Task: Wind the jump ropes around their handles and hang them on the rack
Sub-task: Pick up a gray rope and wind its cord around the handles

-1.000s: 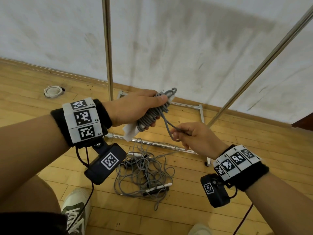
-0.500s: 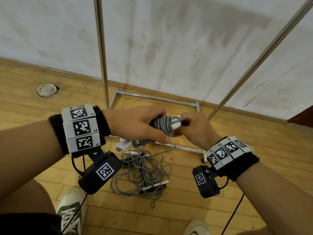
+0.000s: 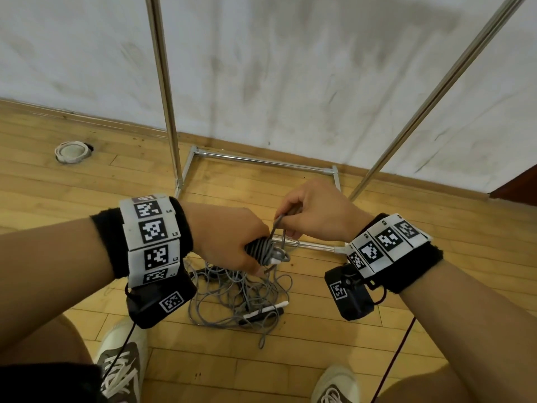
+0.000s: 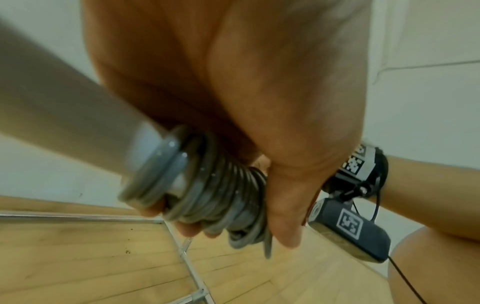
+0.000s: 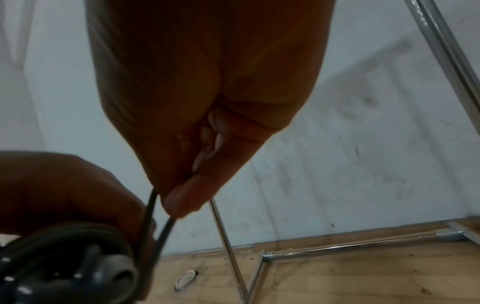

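Left hand point(image 3: 229, 237) clenched round a wound bundle point(image 4: 213, 193): grey rope coiled in tight turns over pale handles, held out in front of the body, above the floor. Right hand point(image 3: 316, 213) pinches a short loop of the same rope point(image 3: 277, 228) between thumb and fingers; two strands run from the pinch down into the coil, seen plainly in the right wrist view.

Step in hand, by judgement: finishing the winding, either tucking or cinching the last loop so the coil holds. Whether the loop is already threaded under a turn cannot be told; the end of the bundle is blurred.

A tangled pile of grey rope point(image 3: 241, 298) with a white and black handle point(image 3: 266, 311) lies on the wooden floor point(image 3: 290, 359) beneath the hands, not yet wound.

The rack point(image 3: 164, 91), chrome tubes, stands just beyond against the wall; its top rail is out of frame.

Next move calls for tension kept on the loop while the left grip stays firm, then a lift toward the rail. Slack risks the turns springing loose.
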The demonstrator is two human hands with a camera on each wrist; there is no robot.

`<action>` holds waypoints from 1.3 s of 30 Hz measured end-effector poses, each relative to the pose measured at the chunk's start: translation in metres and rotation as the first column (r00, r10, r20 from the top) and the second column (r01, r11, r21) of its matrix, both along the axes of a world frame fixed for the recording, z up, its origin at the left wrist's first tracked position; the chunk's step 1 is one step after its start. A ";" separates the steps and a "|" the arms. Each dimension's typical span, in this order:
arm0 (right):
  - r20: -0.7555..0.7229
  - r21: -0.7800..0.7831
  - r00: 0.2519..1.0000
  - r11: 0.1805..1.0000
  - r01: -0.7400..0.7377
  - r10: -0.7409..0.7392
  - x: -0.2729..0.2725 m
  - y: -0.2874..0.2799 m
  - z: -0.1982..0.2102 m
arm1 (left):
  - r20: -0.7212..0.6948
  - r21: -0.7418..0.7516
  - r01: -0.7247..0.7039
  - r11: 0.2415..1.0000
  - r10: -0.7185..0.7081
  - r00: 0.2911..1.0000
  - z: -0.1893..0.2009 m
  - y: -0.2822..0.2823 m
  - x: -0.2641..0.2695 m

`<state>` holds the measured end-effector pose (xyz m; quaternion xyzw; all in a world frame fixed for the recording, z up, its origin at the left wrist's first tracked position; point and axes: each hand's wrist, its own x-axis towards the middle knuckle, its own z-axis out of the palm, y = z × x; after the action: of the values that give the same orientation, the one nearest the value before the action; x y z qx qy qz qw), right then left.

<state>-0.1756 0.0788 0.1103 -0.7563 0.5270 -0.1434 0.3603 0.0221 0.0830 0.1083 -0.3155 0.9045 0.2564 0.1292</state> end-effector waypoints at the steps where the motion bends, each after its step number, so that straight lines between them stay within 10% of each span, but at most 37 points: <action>1: 0.004 -0.013 1.000 1.000 0.000 0.000 0.001 0.000 0.001 | 0.006 -0.004 0.008 1.000 -0.008 1.000 -0.001 0.000 -0.001; 21: 0.368 -0.266 0.928 0.950 0.162 -0.055 0.017 0.016 0.022 | -0.284 -0.199 -0.312 0.929 0.250 0.926 0.005 -0.017 0.007; 39: 0.598 -0.156 0.714 0.822 0.549 -0.364 0.026 0.027 0.014 | -0.548 0.115 -0.511 0.852 0.483 0.683 0.017 -0.006 0.000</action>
<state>-0.1497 0.1059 0.1244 -0.5754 0.5439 -0.5212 0.3185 0.0220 0.0774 0.1254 -0.4627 0.7876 0.3408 -0.2222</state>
